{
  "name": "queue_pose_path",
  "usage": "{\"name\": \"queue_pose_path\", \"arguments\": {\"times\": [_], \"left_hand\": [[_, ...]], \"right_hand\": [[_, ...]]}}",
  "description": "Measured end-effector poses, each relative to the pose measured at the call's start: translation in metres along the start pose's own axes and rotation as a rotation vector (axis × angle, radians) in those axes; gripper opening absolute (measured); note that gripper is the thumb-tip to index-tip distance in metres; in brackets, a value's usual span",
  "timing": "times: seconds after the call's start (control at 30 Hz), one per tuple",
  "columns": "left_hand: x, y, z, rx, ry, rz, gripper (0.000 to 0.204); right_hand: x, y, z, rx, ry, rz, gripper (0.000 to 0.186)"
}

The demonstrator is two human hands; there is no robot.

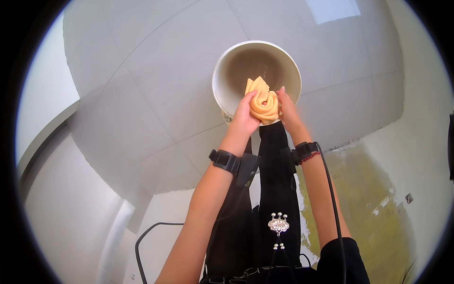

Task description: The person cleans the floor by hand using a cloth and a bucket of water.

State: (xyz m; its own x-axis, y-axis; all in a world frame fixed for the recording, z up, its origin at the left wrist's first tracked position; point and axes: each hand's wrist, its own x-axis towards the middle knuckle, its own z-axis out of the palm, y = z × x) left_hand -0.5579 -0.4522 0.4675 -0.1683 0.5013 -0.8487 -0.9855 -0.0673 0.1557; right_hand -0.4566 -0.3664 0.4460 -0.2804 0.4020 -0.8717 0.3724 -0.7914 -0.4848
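Note:
A bunched orange-yellow cloth (265, 106) is held over the near rim of a white bucket (217, 78). My left hand (246, 113) is closed on the cloth's left side, with the thumb on top. At its right side, my right hand (288, 111) presses against the cloth, fingers pointing up and partly hidden behind it. Murky brownish water (250, 66) shows inside the bucket, and a thin bright streak that may be dripping water runs above the cloth.
Grey floor tiles (156, 90) surround the bucket. A white curved wall (42, 94) rises at the left. Black cables (333, 203) run from the wrist straps (226, 161). An olive-stained patch (364, 203) lies at the lower right.

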Motion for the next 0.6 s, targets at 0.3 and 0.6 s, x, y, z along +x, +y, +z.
{"name": "queue_pose_path", "arguments": {"times": [0.3, 0.6], "left_hand": [[-0.012, -0.008, 0.020, -0.066, -0.065, -0.104, 0.048], [-0.017, 0.022, 0.028, 1.028, 0.372, -0.039, 0.046]], "right_hand": [[0.006, 0.027, -0.004, 0.847, -0.513, 0.111, 0.072], [0.011, 0.018, 0.000, 0.959, -0.505, 0.075, 0.062]]}}
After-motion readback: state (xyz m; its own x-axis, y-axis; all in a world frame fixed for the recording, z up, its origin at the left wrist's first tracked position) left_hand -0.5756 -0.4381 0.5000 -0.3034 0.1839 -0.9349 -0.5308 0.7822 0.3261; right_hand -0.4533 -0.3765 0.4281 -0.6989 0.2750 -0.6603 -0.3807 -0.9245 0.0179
